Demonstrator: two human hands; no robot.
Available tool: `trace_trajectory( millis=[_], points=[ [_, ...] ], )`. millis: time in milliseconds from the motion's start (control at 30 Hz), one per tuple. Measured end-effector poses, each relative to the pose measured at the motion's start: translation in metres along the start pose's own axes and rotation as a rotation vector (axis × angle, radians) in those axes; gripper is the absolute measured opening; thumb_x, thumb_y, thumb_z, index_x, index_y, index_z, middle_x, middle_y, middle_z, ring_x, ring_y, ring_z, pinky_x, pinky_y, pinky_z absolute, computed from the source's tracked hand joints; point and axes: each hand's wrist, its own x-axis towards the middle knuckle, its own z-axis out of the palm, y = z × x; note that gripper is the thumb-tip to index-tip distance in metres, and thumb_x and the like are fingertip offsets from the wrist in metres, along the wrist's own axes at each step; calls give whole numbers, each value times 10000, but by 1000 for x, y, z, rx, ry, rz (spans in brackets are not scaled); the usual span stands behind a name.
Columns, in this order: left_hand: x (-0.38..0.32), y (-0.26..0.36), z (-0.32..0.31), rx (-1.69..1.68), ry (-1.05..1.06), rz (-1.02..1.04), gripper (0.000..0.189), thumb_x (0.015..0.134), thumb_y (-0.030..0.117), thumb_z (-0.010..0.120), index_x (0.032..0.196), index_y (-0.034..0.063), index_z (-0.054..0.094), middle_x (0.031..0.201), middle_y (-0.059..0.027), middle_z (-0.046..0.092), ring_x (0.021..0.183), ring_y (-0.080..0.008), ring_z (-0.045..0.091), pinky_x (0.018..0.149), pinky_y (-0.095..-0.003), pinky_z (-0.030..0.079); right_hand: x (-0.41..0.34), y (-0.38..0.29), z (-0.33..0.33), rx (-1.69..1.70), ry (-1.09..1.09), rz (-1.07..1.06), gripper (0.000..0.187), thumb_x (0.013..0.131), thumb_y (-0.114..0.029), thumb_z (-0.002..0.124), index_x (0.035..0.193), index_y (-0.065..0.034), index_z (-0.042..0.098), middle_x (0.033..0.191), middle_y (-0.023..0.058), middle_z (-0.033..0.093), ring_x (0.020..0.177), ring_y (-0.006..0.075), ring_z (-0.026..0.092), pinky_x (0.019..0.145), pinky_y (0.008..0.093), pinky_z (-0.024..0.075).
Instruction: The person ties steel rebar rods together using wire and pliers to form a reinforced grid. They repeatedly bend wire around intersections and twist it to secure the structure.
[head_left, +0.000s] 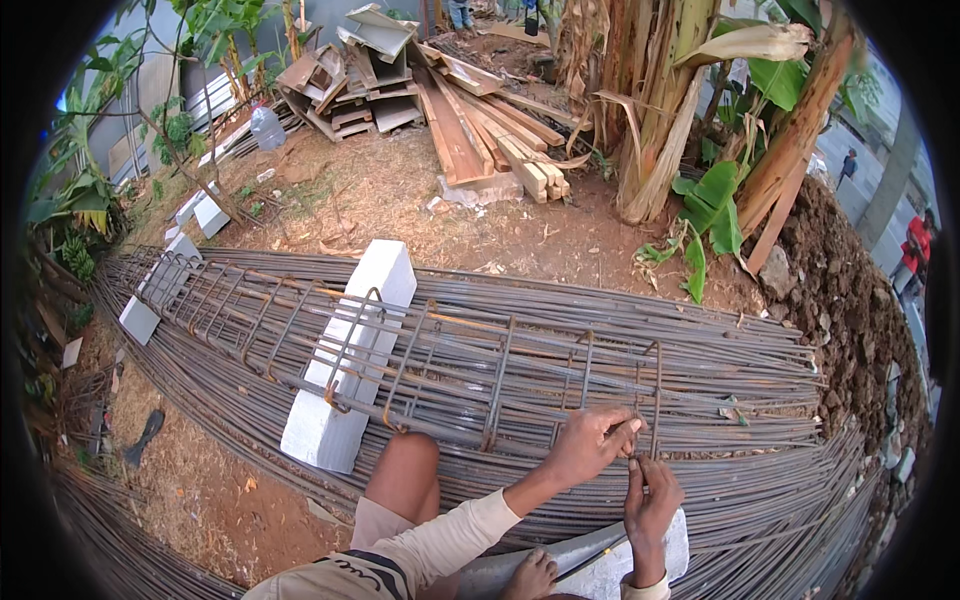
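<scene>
A long rebar cage (499, 382) of straight bars and bent stirrups lies across white lightweight concrete blocks. One block (379, 292) props its middle, and another block (169, 274) supports the far left part. At the cage's right end, beside the last stirrup (657, 397), my left hand (592, 442) has thumb and fingers pinched together. Just below it, the fingertips of my right hand (654, 491) pinch at the same spot on the near side. A thin wire seems to be between the fingertips, mostly hidden by them.
Loose rebar (750, 480) spreads beneath the cage. My bare foot (532, 574) rests on a pale block (667, 540) beside a dark rod (592, 559). Timber planks (465, 127) are stacked beyond, near banana plants (637, 112). Heaped soil (847, 300) borders the right; a person (915, 244) stands past it.
</scene>
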Motion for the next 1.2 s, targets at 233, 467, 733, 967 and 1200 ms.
trace_trajectory(
  millis=[233, 467, 733, 967, 1200],
  points=[
    [0, 7, 8, 70, -27, 111, 226, 1013, 150, 678, 1042, -71, 714, 833, -152, 719, 671, -214, 720, 602, -333, 553, -5, 7, 9, 19, 98, 10, 99, 935, -17, 694, 1015, 29, 730, 807, 196, 689, 697, 371, 672, 609, 427, 503],
    [43, 8, -3, 215, -26, 214, 183, 975, 131, 728, 1085, -12, 754, 848, -123, 770, 751, -164, 761, 643, -289, 579, 33, 25, 0, 79, 51, 131, 171, 972, -124, 707, 1079, 6, 738, 894, 191, 723, 783, 363, 710, 704, 404, 539],
    [95, -27, -1, 657, 11, 351, 195, 980, 193, 707, 1072, 31, 764, 817, -170, 743, 724, -285, 750, 650, -393, 553, 40, 64, -14, -127, 142, 91, 152, 909, -96, 727, 1042, -24, 737, 1005, 132, 686, 1009, 343, 634, 903, 453, 509],
    [87, -70, 12, 587, -229, 25, 192, 995, 169, 675, 1023, -11, 735, 778, -165, 746, 723, -272, 767, 667, -396, 570, 18, 60, 24, -275, 18, -34, 253, 781, -150, 831, 988, -18, 772, 1273, 156, 582, 1266, 407, 504, 1014, 524, 473],
    [94, -74, 12, 455, -207, -52, 161, 988, 85, 656, 1076, -46, 690, 735, -154, 742, 687, -225, 768, 649, -363, 585, 22, 61, 45, -268, -27, 163, 254, 742, -191, 850, 913, -8, 805, 1348, 170, 555, 1374, 436, 413, 1113, 562, 389]
  ],
)
